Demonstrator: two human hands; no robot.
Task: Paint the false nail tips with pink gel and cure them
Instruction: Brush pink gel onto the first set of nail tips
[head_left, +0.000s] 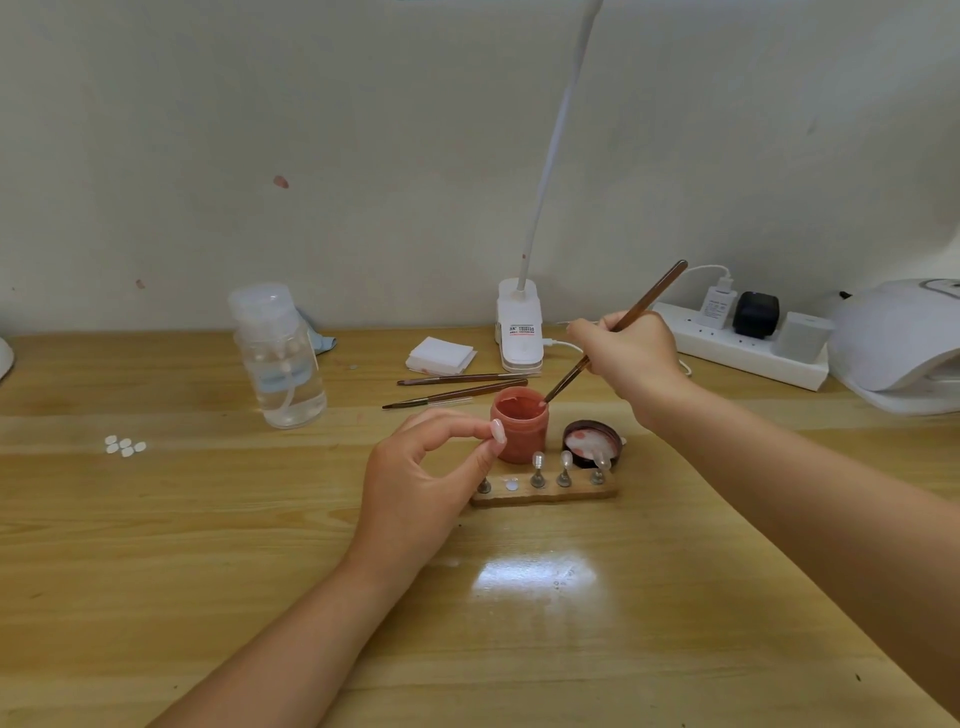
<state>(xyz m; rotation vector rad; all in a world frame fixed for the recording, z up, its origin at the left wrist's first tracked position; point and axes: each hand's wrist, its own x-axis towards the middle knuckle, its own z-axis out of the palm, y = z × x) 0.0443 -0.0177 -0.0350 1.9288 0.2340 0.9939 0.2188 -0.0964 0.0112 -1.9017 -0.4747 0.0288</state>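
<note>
The right hand (631, 353) pinches a brush (618, 330) with fingers closed round its shaft, the bristle end dipped into the open pink gel jar (519, 423). The left hand (421, 478) holds a nail tip (498, 431) between thumb and forefinger, right beside the jar. Just in front of the jar a wooden stand (543, 493) carries three more tips on pegs, and the jar's lid (592, 441) lies behind its right end. All this sits mid-table. Two spare brushes (457, 387) lie behind the jar, and the curing lamp (898, 343) stands at the table's far right corner
</note>
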